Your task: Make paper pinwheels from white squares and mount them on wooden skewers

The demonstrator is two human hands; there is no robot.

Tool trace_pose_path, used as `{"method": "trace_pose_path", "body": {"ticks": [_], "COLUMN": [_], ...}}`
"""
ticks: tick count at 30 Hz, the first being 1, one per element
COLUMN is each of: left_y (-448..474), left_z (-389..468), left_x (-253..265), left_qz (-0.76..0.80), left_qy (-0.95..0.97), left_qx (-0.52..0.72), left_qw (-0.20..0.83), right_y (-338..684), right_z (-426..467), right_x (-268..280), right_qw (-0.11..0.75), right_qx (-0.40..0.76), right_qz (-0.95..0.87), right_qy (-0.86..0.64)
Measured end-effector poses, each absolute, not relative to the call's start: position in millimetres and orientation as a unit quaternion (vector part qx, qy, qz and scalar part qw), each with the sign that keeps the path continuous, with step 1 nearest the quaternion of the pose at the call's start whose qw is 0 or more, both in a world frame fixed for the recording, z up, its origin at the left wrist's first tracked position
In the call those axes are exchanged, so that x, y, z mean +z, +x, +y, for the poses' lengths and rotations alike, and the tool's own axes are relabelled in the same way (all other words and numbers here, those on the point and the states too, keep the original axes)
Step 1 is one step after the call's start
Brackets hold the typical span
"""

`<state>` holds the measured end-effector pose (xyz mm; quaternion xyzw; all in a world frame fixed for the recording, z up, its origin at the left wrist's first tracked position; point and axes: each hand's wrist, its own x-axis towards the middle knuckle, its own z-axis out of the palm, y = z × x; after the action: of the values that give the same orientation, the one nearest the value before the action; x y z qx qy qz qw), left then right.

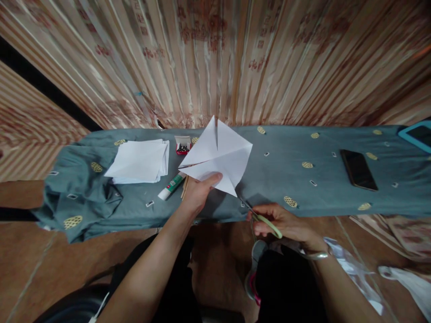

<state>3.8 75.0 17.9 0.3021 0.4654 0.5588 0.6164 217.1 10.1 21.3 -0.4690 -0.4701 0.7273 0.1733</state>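
"What have you got there?"

"My left hand (199,192) pinches the slit paper (225,157) over the worktop (279,170), probably to steady its loose points. My right hand (291,223) grips the scissors (268,222), tips beside the lower corner, likely angled to suit the blades."

"And the paper stack (138,160)?"

"It lies to my left, near the glue stick (172,185), presumably out of the scissors' way but within easy reach."
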Motion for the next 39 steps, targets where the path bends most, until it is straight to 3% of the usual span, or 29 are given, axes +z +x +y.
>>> {"method": "trace_pose_path", "body": {"ticks": [4,8,11,19,27,34,39], "left_y": [-4,0,8,22,26,47,37], "left_z": [76,67,56,43,47,41,57], "left_x": [19,17,11,7,14,8,6], "left_qz": [0.444,0.46,0.451,0.432,0.317,0.446,0.485], "left_qy": [0.319,0.332,0.329,0.324,0.302,0.363,0.397], "left_qx": [0.576,0.524,0.469,0.388,0.436,0.454,0.528], "left_qw": [0.608,0.635,0.684,0.747,0.786,0.681,0.573], "right_y": [259,274,267,236,226,206,203], "right_z": [15,25,32,36,44,46,43], "right_x": [16,13,16,19,12,9,8], "right_qw": [0.209,0.428,0.508,0.463,0.611,0.617,0.558], "right_qx": [0.658,0.487,0.434,0.531,0.442,0.459,0.486], "right_qz": [-0.48,-0.439,-0.45,-0.455,-0.333,-0.352,-0.383], "right_qy": [-0.541,-0.622,-0.592,-0.545,-0.566,-0.533,-0.553]}}
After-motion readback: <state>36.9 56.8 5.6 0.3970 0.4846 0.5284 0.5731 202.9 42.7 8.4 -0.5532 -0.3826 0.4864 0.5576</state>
